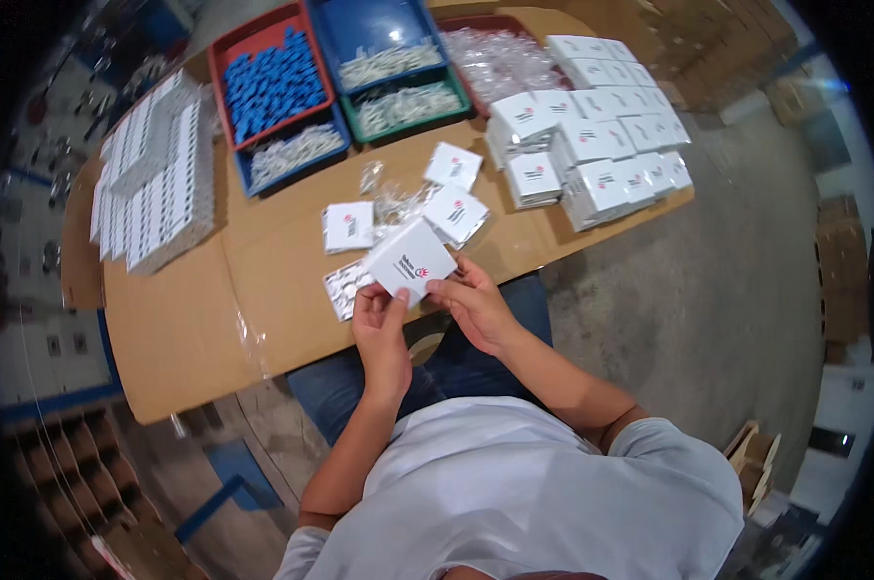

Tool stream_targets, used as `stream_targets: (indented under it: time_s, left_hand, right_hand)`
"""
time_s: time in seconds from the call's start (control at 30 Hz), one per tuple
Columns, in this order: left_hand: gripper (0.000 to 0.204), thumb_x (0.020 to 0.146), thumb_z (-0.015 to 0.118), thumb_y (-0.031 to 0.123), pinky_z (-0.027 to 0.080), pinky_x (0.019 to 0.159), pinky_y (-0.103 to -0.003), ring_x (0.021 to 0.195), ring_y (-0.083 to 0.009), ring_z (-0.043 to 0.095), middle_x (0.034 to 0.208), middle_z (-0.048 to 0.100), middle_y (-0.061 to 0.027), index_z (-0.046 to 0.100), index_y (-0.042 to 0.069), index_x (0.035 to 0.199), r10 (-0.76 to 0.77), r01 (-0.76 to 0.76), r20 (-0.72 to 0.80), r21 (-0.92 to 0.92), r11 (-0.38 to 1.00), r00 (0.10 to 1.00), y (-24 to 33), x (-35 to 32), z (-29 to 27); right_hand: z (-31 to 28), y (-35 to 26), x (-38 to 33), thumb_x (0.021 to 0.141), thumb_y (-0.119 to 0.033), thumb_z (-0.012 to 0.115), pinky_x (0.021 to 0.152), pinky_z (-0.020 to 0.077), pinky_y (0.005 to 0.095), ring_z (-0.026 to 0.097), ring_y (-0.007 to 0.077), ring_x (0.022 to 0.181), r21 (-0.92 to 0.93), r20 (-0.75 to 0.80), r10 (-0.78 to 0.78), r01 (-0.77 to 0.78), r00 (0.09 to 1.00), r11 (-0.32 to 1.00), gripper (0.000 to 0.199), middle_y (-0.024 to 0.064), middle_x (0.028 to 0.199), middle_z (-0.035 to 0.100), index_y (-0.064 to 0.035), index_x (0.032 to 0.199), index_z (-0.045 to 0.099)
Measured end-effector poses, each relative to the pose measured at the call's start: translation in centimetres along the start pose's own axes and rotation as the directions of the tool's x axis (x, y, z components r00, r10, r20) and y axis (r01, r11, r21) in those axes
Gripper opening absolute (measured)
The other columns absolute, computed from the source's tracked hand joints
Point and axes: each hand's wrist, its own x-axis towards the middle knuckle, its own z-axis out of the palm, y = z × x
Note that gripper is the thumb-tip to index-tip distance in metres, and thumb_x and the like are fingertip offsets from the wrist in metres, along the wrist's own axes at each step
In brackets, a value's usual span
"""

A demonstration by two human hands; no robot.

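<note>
A small white square box (410, 261) with a dark and red print is held over the near edge of the cardboard-covered table (195, 319). My left hand (381, 324) grips its lower left corner. My right hand (471, 302) pinches its lower right edge. Just left of the box a flat silver packet (341, 287) lies on the cardboard. Three more small white boxes (348, 226) (454, 214) (453, 165) lie beyond it, with clear plastic bags (395, 201) between them.
Stacks of finished white boxes (601, 145) fill the table's right end. At the back stand a red tray of blue parts (271, 82) and blue and green trays of white parts (389, 63). Rows of flat white boxes (157, 184) lie at the left. Concrete floor lies to the right.
</note>
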Motion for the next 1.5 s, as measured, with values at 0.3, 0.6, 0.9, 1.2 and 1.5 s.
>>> stream_targets:
  time_s: [0.3, 0.6, 0.9, 1.2, 1.5]
  left_hand:
    - [0.034, 0.095, 0.068, 0.007, 0.049, 0.084, -0.024, 0.092, -0.0087, 0.06, 0.117, 0.065, -0.0062, 0.056, 0.003, 0.126, -0.37, 0.14, 0.443, 0.47, 0.872, 0.817, -3.8, -0.7, -1.0]
    - [0.029, 0.096, 0.067, 0.011, 0.048, 0.083, -0.026, 0.089, -0.0109, 0.06, 0.11, 0.068, -0.0055, 0.06, 0.002, 0.123, -0.283, -0.064, 0.426, 0.638, 0.767, 0.859, -4.2, 0.0, 0.7]
    - [0.074, 0.08, 0.082, 0.03, 0.047, 0.101, -0.043, 0.12, -0.0381, 0.056, 0.133, 0.054, -0.0245, 0.048, -0.002, 0.138, 0.288, -0.709, 0.648, 0.622, 0.332, 0.705, -4.3, 12.4, 14.7]
    - [0.103, 0.071, 0.085, 0.049, 0.042, 0.109, -0.043, 0.129, -0.0408, 0.052, 0.141, 0.05, -0.0262, 0.04, -0.006, 0.145, 0.073, -0.671, 0.667, 0.74, 0.049, 0.741, -4.5, 21.4, 21.1]
    - [0.091, 0.071, 0.084, 0.034, 0.043, 0.109, -0.041, 0.128, -0.0411, 0.053, 0.138, 0.053, -0.0275, 0.045, -0.006, 0.142, 0.003, -0.821, 0.846, 0.515, 0.248, 0.532, -5.9, 25.7, 21.2]
  right_hand:
    - [-9.7, -14.0, -0.1, 0.095, -0.006, 0.067, 0.085, 0.0512, 0.0265, 0.062, 0.0115, 0.098, -0.113, -0.403, -0.561, 0.569, 0.723, 0.815, 0.038, 0.0043, 0.106, 0.064, 0.0022, 0.131, 0.057]
    - [-22.1, -28.4, 9.1, 0.09, -0.016, 0.075, 0.074, 0.0525, 0.0264, 0.066, 0.0133, 0.092, -0.66, -0.359, -0.754, 0.421, 0.551, 0.622, 0.036, 0.0101, 0.104, 0.072, 0.0062, 0.118, 0.066]
    - [-25.8, -29.0, 18.0, 0.08, -0.028, 0.083, 0.071, 0.0555, 0.0325, 0.071, 0.021, 0.073, -0.947, -0.235, -0.748, 0.027, 0.621, 0.32, 0.033, 0.0144, 0.084, 0.075, -0.0024, 0.099, 0.076]
    - [-25.3, -27.8, 17.2, 0.08, -0.027, 0.078, 0.082, 0.056, 0.0387, 0.073, 0.0322, 0.088, -0.989, -0.141, -0.759, -0.058, 0.635, 0.135, 0.025, 0.0165, 0.09, 0.075, -0.0052, 0.091, 0.078]
    - [-24.7, -27.7, 16.5, 0.082, -0.025, 0.078, 0.084, 0.056, 0.0376, 0.073, 0.0303, 0.09, -0.992, -0.11, -0.723, -0.032, 0.682, 0.12, 0.025, 0.0152, 0.095, 0.075, -0.0039, 0.095, 0.077]
